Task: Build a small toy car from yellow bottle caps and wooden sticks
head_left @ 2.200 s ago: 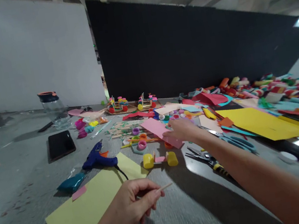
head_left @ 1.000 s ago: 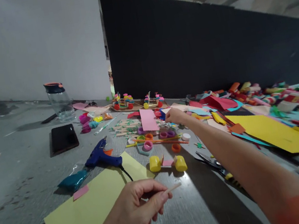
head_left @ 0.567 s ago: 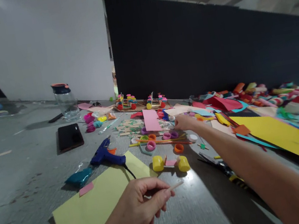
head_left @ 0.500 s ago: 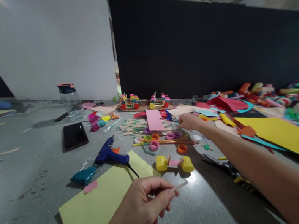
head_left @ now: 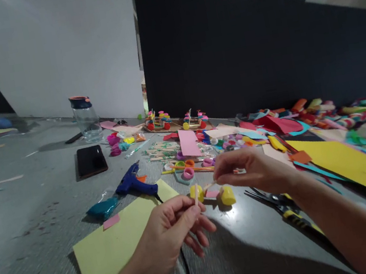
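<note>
My left hand (head_left: 179, 225) pinches a short, thin pale stick (head_left: 196, 196) between thumb and forefinger, its tip pointing up. My right hand (head_left: 256, 171) hovers just right of it, fingers pinched together. A second slim pale stick (head_left: 210, 185) shows at the right fingertips and seems held there. Behind the hands on the table lies a small assembly with two yellow caps (head_left: 228, 196) joined by a pink piece (head_left: 212, 193); the left cap is partly hidden by the left hand and stick.
A blue glue gun (head_left: 134, 183) lies left on a pale-green sheet (head_left: 117, 247); its black cord passes beneath my left hand. Pliers (head_left: 280, 207) lie on the right. Coloured rings, sticks and paper are spread behind. A phone (head_left: 91, 160) and bottle (head_left: 87, 121) stand farther left.
My right hand has come back from the pile of small parts towards my left hand. The left hand has risen slightly and turned its stick from sideways to upright.
</note>
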The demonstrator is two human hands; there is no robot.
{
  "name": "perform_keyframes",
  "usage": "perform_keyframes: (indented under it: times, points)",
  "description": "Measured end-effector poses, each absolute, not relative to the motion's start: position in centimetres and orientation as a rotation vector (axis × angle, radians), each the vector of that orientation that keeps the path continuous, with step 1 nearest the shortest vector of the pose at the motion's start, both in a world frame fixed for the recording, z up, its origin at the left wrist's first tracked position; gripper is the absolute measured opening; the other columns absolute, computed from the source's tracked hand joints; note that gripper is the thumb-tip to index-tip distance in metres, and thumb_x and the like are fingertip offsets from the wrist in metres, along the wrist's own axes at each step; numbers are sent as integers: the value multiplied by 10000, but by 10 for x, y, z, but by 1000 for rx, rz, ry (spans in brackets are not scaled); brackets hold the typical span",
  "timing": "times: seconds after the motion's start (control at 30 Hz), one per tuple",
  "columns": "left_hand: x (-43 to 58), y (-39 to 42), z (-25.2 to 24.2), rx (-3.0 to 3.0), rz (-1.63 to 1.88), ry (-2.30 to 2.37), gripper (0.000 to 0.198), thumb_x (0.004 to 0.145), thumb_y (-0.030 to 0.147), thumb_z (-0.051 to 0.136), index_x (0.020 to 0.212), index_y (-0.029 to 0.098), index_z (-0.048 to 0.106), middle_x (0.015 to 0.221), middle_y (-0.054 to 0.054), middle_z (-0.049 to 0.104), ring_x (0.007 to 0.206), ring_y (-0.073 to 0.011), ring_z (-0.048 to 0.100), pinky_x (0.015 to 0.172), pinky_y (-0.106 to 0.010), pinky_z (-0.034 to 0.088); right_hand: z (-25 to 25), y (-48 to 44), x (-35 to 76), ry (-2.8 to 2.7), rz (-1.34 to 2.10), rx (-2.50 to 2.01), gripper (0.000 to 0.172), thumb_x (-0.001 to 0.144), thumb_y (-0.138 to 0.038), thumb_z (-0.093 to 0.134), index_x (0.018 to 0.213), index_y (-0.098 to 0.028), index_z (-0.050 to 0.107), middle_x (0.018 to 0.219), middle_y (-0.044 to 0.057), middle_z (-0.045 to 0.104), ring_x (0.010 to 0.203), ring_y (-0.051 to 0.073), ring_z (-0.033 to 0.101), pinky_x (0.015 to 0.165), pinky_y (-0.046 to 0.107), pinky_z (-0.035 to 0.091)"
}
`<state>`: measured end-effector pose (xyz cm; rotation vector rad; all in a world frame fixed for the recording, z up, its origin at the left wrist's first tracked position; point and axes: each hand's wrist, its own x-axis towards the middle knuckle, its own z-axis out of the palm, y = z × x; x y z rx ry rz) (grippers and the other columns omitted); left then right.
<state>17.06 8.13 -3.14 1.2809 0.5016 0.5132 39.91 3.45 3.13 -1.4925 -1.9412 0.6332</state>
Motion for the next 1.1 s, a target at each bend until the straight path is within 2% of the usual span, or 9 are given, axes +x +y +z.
perform_keyframes:
  times: [0.1, 0.23, 0.4, 0.57, 0.7, 0.8, 0.93, 1.0, 1.1]
  points:
    - [170, 80, -30, 1283, 487, 461, 246, 928, 386, 626, 870, 147, 641, 793, -51, 740, 574, -113, 635, 526, -219, 539, 37, 20, 383, -1998, 660, -1423, 80, 891, -219, 654, 839, -188, 706, 755, 2, 658, 670, 119, 580, 608, 242, 465]
    - [168, 77, -28, 1239, 451, 383, 258, 944, 361, 614, 817, 139, 650, 778, -53, 743, 555, -109, 636, 510, -211, 545, 37, 9, 375, -2072, 485, -1360, 97, 900, -123, 642, 852, -195, 686, 759, -23, 634, 672, 102, 563, 613, 233, 450]
    - [167, 74, -28, 1137, 383, 365, 240, 965, 336, 589, 834, 150, 662, 773, -54, 764, 557, -119, 671, 504, -199, 550, 35, -1, 375, -2175, 376, -1279, 94, 942, -129, 630, 904, -199, 680, 805, -19, 640, 747, 114, 581, 667, 257, 453]
    - [167, 72, -28, 1123, 271, 361, 253, 974, 350, 585, 869, 154, 705, 848, -68, 787, 629, -132, 717, 542, -181, 558, 33, -9, 372, -2217, 412, -1263, 101, 956, -130, 621, 918, -203, 680, 899, 4, 664, 857, 137, 613, 754, 283, 478]
    - [167, 72, -29, 1077, 193, 335, 189, 932, 336, 654, 917, 166, 736, 907, -78, 793, 691, -158, 746, 588, -201, 585, 26, -17, 362, -2060, 410, -1372, 85, 916, -142, 676, 915, -226, 685, 837, -31, 672, 718, 103, 599, 648, 241, 473]
    - [167, 71, -29, 1041, 158, 342, 136, 919, 286, 671, 905, 166, 733, 905, -82, 795, 692, -162, 754, 602, -209, 594, 18, -22, 356, -1760, 538, -1461, 85, 875, -167, 722, 889, -223, 660, 806, -37, 660, 676, 99, 579, 600, 221, 471]
    - [167, 69, -27, 1044, 178, 382, 156, 927, 282, 664, 880, 147, 726, 863, -86, 789, 675, -144, 748, 597, -181, 578, 8, -20, 356, -1481, 966, -1346, 68, 909, -250, 716, 931, -199, 676, 861, -11, 668, 781, 113, 607, 675, 214, 489]
    - [167, 68, -26, 1069, 182, 381, 170, 931, 282, 658, 880, 140, 737, 863, -85, 786, 671, -137, 743, 602, -174, 573, 4, -18, 357, -1438, 1127, -1259, 91, 931, -254, 695, 883, -176, 701, 837, -6, 676, 761, 99, 603, 690, 203, 480]
    - [167, 69, -27, 1099, 185, 349, 218, 945, 271, 632, 850, 124, 762, 812, -79, 774, 660, -130, 732, 612, -172, 575, 0, -16, 356, -1373, 1172, -1229, 139, 920, -264, 710, 822, -166, 698, 789, -10, 671, 718, 92, 583, 672, 201, 467]
